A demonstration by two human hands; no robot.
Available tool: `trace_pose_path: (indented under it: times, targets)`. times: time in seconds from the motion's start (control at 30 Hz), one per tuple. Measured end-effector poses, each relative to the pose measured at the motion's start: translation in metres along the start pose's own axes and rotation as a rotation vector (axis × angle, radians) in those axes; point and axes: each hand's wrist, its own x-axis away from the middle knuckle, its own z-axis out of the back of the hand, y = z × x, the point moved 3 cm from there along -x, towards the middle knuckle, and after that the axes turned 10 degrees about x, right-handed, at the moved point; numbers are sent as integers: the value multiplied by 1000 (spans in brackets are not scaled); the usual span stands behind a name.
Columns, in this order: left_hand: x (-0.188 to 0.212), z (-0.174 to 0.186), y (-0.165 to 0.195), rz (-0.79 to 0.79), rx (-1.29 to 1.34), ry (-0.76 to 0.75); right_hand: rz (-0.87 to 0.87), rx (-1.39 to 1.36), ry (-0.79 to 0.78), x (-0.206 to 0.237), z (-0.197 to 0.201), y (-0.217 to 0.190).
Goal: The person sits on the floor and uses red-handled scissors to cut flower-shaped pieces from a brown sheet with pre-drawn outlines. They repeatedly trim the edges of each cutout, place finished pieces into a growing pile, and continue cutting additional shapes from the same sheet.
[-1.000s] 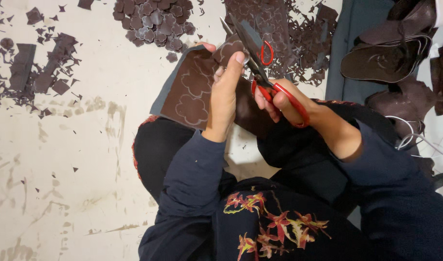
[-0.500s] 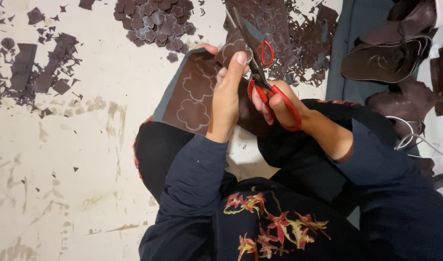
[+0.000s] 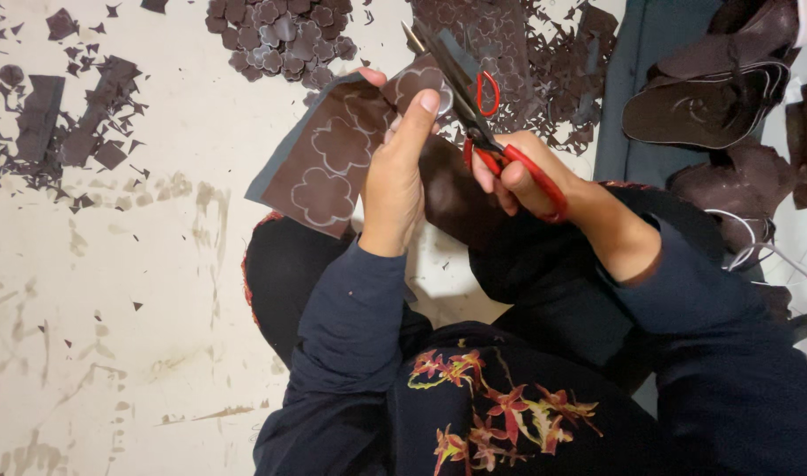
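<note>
I watch the brown sheet (image 3: 333, 159), marked with pale flower outlines, lying across the person's lap and tipped up toward the camera, its far end raised between the two hands; compared with a second ago it has turned a little, so the outline near the top edge now sits right at the blades, and I judge that the cut is moving round that flower rather than starting a fresh one. The left hand (image 3: 395, 181) is closed on the sheet, thumb pressed flat over the top flower outline and fingers curled behind it. The red-handled scissors (image 3: 474, 115) have slid forward and the blades stand slightly parted, points aimed away from the body, biting the sheet's upper edge just beside the thumb. The right hand (image 3: 522, 172) is clamped around the red loops, fingers through the lower one, and has shifted closer to the left hand than it was. Outward from there, a heap of cut flower pieces (image 3: 285, 35) lies on the pale floor (image 3: 113, 308) beyond the sheet, with a larger litter of offcuts (image 3: 527, 53) to its right and loose scraps (image 3: 69, 123) well apart at the left; dark sandal parts (image 3: 712, 97) rest at the far right
</note>
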Motion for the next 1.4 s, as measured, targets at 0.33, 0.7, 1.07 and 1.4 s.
trace_pose_path:
  times: [0.33, 0.7, 1.07, 1.4]
  targets:
    - [2, -7, 11, -170, 145, -66, 52, 121, -61, 0, 14, -6]
    - [-5, 5, 14, -7, 47, -71, 10, 183, -79, 3, 22, -7]
    - [-4, 3, 12, -42, 56, -35, 24, 244, 23, -4, 6, -1]
    - [4, -12, 33, -157, 48, -82, 42, 211, 2, -1, 11, 6]
